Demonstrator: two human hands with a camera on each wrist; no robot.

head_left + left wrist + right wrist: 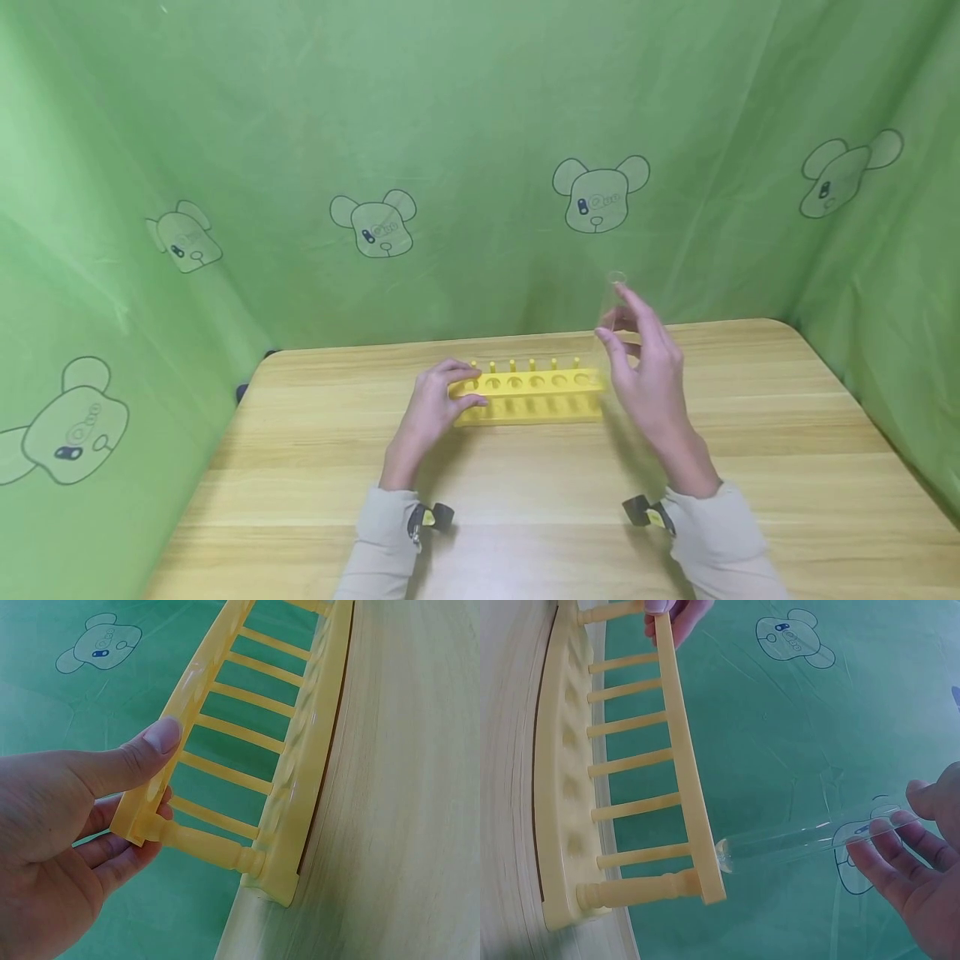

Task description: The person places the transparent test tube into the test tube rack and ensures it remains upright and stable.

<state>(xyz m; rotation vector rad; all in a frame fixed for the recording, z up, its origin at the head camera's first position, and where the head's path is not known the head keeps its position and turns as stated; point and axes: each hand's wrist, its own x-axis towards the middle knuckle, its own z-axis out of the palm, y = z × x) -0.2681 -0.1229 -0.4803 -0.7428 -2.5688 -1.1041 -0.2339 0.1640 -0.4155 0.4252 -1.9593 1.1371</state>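
A yellow test tube rack (pixel 536 387) stands on the table, with a row of round holes along its top plate and pegs behind them. My left hand (pixel 429 404) grips the rack's left end, thumb at the front and fingers behind; the left wrist view shows the thumb on the top plate (pixel 187 705). My right hand (pixel 652 379) holds a clear test tube (pixel 787 844) near its mouth, between thumb and fingers. The tube is nearly upright, its rounded bottom at the top plate by the rack's right end. Whether it enters a hole I cannot tell.
The wooden table (pixel 525 517) extends around the rack. Behind and at both sides hangs a green curtain (pixel 465 108) printed with mouse-like heads, close to the table's back edge. Small dark cameras (pixel 442 517) are strapped to both wrists.
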